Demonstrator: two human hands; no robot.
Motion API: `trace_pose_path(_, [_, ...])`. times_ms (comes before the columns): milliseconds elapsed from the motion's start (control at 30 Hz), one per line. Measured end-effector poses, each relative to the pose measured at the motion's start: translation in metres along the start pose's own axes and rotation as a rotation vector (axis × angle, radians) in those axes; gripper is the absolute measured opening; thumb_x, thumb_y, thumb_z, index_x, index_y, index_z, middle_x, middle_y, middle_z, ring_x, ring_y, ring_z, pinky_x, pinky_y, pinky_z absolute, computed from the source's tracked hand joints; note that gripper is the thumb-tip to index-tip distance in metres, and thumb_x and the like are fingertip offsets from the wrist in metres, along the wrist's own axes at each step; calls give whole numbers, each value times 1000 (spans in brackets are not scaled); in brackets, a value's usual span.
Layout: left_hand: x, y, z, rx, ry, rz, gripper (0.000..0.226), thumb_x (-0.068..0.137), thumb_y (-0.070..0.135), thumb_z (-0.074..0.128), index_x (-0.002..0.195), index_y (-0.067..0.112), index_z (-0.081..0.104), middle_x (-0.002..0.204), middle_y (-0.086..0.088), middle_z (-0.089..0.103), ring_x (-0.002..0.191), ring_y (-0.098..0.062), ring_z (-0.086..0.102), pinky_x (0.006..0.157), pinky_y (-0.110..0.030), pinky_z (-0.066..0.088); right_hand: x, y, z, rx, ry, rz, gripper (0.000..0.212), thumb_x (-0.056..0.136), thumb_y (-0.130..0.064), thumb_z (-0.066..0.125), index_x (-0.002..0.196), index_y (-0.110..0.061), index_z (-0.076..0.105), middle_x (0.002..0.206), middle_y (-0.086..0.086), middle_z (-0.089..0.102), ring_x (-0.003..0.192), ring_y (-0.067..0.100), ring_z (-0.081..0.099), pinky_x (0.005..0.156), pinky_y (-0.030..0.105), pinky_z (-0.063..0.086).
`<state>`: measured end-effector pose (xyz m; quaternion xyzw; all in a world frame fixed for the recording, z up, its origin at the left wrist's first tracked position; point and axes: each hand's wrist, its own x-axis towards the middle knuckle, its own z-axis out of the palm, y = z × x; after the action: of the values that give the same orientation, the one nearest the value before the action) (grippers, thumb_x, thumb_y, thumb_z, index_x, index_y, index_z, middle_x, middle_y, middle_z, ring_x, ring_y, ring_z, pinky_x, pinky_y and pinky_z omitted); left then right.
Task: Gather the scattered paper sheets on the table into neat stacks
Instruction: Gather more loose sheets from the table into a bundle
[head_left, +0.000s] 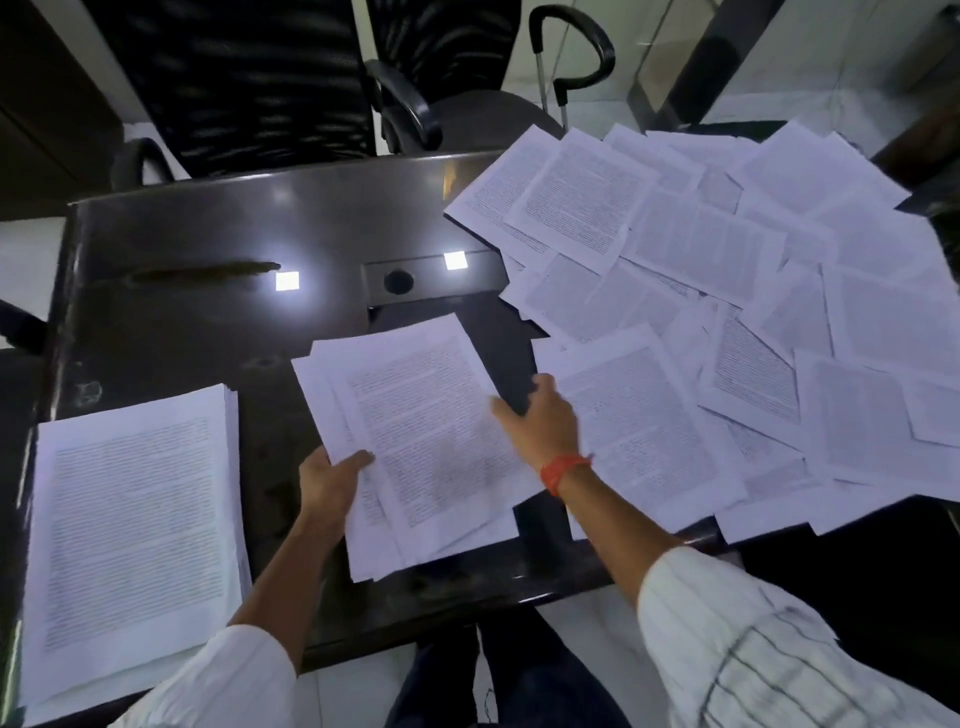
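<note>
A loose bundle of printed sheets (426, 441) lies in front of me on the dark table (208, 228). My left hand (332, 480) grips the bundle's left edge, thumb on top. My right hand (537, 421) rests at the bundle's right edge, fingers curled over the edge of the top sheet. A thick, neat stack (130, 540) sits at the near left. Many scattered sheets (727, 291) overlap across the right half of the table.
Two black office chairs (249, 83) stand behind the table's far edge. A cable port (399, 280) sits in the table's middle. Some scattered sheets overhang the near right table edge (779, 525). Ceiling lights reflect on the glossy top.
</note>
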<state>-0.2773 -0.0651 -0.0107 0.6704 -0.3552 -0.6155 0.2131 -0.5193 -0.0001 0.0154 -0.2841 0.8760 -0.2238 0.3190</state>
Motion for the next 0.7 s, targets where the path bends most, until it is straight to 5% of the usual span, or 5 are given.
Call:
trace_pose_path(100, [-1,1,-1,0,3,18,18,91,4,68,107,10,64,106,-5,69,90,-24,67,77,-39,52,-1,73,-16,-519,90,49,92,88,-59,55,150,-1,21,153,30,25,143,43,23,113,52,33])
trace_pose_path(200, [0,-1,0,10,-15,29,19,91,3,67,108,9,64,109,-6,68,93,-27,66,75,-40,52,-7,97,-19,-663,34,98,87,94,-60,43,153,-3,14,157,32,10,147,44,10,115,54,27])
trace_pose_path(400, [-1,0,1,40,-30,14,18,91,3,67,107,11,64,112,-6,68,89,-25,67,79,-47,52,-8,89,-12,-533,111,4,60,99,-37,52,149,-10,31,153,19,35,140,37,36,110,45,38])
trace_pose_path(533, [0,4,1,53,-33,-12,18,91,3,68,106,10,64,112,-7,69,93,-31,68,84,-54,53,-10,86,-22,-502,218,-90,32,99,-28,55,126,-12,60,119,8,69,108,26,65,95,33,48])
trace_pose_path(700, [-2,8,0,79,-76,-24,16,91,4,68,99,16,63,105,-3,70,90,-29,68,82,-54,54,-18,70,-31,-280,301,-215,18,97,-21,58,104,-10,70,93,8,74,86,25,70,83,34,57])
